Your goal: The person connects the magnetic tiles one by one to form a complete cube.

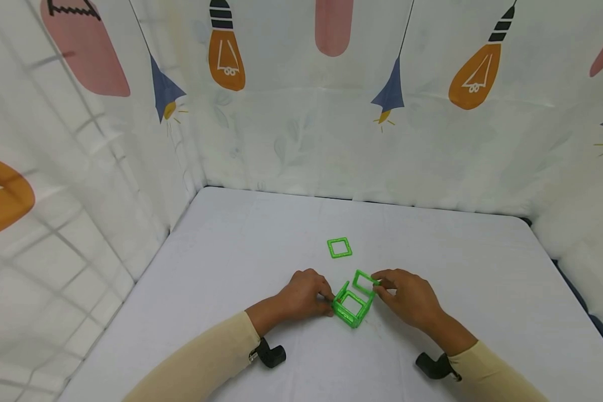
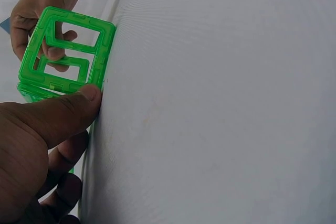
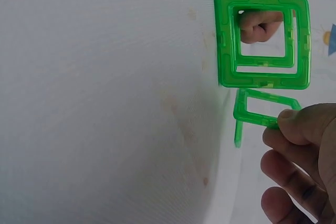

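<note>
Several green see-through magnetic square tiles stand joined as an open-topped box (image 1: pixel 350 319) on the white table. My left hand (image 1: pixel 306 295) steadies its left side; in the left wrist view the thumb (image 2: pixel 86 100) lies on the lower edge of the box's near wall (image 2: pixel 105 51), other fingers curled below. Between thumb and fingertips, my right hand (image 1: pixel 409 296) pinches a single green square tile (image 1: pixel 365 275) at its corner, tilted at the box's far side. In the right wrist view this tile (image 3: pixel 256 120) appears just apart from the box (image 3: pixel 262 83).
Another green square tile (image 1: pixel 339 255) lies flat on the table (image 1: pixel 261 234), beyond the box. White curtains (image 1: pixel 301 139) printed with lamps and bulbs hang along the table's back and sides. A black wrist camera (image 1: pixel 271 354) sits on each sleeve's cuff.
</note>
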{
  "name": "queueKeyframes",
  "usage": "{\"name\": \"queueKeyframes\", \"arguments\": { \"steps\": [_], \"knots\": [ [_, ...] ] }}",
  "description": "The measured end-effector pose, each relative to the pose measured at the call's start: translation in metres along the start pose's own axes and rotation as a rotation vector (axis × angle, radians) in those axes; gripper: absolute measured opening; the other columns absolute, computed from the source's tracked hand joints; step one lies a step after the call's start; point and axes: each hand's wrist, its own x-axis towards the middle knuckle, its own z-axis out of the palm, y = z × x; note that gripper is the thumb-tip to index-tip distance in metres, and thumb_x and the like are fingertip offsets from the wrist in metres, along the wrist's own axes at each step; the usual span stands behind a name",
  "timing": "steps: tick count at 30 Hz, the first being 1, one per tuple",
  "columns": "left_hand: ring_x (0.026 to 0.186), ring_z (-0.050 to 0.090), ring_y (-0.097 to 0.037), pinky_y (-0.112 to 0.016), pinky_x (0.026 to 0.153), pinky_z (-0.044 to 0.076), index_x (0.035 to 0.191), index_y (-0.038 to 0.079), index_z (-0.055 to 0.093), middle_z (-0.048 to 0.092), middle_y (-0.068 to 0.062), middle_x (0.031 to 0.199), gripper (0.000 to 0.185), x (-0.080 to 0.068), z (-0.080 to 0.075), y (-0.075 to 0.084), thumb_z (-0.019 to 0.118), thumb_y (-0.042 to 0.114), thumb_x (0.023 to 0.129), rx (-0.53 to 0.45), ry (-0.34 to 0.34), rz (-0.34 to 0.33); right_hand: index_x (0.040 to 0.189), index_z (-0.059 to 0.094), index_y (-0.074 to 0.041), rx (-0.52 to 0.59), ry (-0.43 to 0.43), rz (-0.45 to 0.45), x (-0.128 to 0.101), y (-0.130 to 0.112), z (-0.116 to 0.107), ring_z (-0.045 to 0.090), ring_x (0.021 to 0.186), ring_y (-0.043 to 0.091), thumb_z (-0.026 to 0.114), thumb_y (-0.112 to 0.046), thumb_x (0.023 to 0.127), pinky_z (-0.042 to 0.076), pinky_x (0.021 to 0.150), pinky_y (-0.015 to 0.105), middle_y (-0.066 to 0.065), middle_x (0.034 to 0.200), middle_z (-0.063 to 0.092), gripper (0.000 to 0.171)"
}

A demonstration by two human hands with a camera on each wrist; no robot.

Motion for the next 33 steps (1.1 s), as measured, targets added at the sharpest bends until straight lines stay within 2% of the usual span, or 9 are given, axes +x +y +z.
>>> {"name": "queueKeyframes", "arguments": {
  "steps": [12,24,33],
  "knots": [
    [0.098,0.056,-0.008,-0.031,0.085,0.042,0.100,0.022,0.084,0.072,0.016,0.100,0.023,0.0000,-0.0019,0.0014,0.090,0.030,0.079,0.013,0.001,-0.001,0.113,0.076,-0.017,0.016,-0.011,-0.024,-0.0012,-0.0039,0.0016,0.073,0.092,0.021,0.084,-0.017,0.087,0.057,0.072,0.041,-0.002,0.097,0.077,0.028],
    [0.099,0.056,-0.008,-0.033,0.086,0.044,0.100,0.022,0.084,0.072,0.016,0.099,0.023,0.0001,-0.0001,0.0009,0.090,0.029,0.079,0.007,-0.003,-0.005,0.114,0.075,-0.018,0.063,-0.084,0.012,-0.0012,-0.0027,0.0034,0.073,0.094,0.021,0.082,-0.020,0.089,0.056,0.072,0.040,-0.005,0.094,0.077,0.026],
    [0.099,0.056,-0.008,-0.033,0.088,0.044,0.100,0.022,0.084,0.072,0.017,0.100,0.023,-0.0005,-0.0016,0.0022,0.090,0.029,0.079,0.003,-0.008,-0.012,0.114,0.074,-0.020,0.103,-0.121,-0.024,-0.0013,0.0032,0.0029,0.073,0.087,0.011,0.081,-0.018,0.089,0.053,0.087,0.051,-0.007,0.097,0.077,0.026]
  ]
}}
